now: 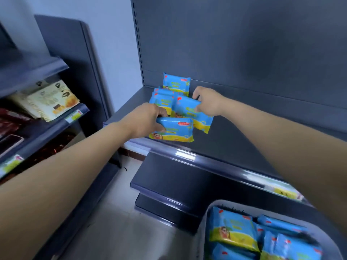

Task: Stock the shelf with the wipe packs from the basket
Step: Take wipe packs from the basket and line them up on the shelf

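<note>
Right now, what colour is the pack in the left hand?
The pack is blue over yellow; head view.

A pale wall (112, 53) stands at the back. Left of the wall is a dark rack (71, 53) with snack boxes (48, 102). Below the wall lies a light floor (116, 222).

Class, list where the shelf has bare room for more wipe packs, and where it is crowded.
Free: the shelf right of the wipe packs, between back panel and front rail. Crowded: the left back corner, where packs, left hand and right hand bunch.
</note>
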A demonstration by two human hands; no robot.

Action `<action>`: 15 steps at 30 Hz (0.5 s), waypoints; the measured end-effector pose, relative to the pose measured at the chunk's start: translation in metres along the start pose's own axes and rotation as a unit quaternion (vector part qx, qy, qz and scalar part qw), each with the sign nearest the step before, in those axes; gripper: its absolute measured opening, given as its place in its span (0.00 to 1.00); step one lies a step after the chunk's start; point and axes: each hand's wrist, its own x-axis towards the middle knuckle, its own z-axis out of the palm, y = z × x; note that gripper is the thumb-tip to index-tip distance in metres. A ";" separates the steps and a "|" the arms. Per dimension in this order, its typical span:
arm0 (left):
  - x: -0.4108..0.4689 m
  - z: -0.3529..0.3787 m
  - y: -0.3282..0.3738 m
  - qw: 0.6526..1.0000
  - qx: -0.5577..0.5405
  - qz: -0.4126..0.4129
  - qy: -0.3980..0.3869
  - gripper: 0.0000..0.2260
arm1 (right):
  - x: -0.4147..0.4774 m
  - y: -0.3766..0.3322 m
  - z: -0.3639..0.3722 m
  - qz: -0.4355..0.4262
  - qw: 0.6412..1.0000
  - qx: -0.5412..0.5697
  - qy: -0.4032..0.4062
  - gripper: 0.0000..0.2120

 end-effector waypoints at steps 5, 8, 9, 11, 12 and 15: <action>0.037 -0.021 -0.065 0.999 -0.021 -0.019 -0.015 0.08 | 0.074 -0.022 0.034 -0.003 0.999 0.052 -0.005 0.11; 0.055 -0.028 -0.092 0.998 -0.056 -0.027 -0.016 0.08 | 0.103 -0.026 0.049 0.001 0.996 0.089 -0.025 0.13; 0.061 -0.029 -0.100 0.997 -0.064 -0.029 -0.020 0.08 | 0.111 -0.027 0.052 0.003 0.995 0.090 -0.036 0.14; 0.071 -0.031 -0.112 0.997 -0.067 -0.033 -0.033 0.08 | 0.125 -0.029 0.057 0.009 0.995 0.083 -0.048 0.15; 0.076 -0.031 -0.117 0.996 -0.068 -0.033 -0.041 0.09 | 0.131 -0.029 0.059 0.014 0.996 0.081 -0.046 0.15; 0.090 -0.028 -0.129 0.995 -0.077 -0.033 -0.054 0.08 | 0.145 -0.029 0.062 0.031 0.996 0.076 -0.035 0.16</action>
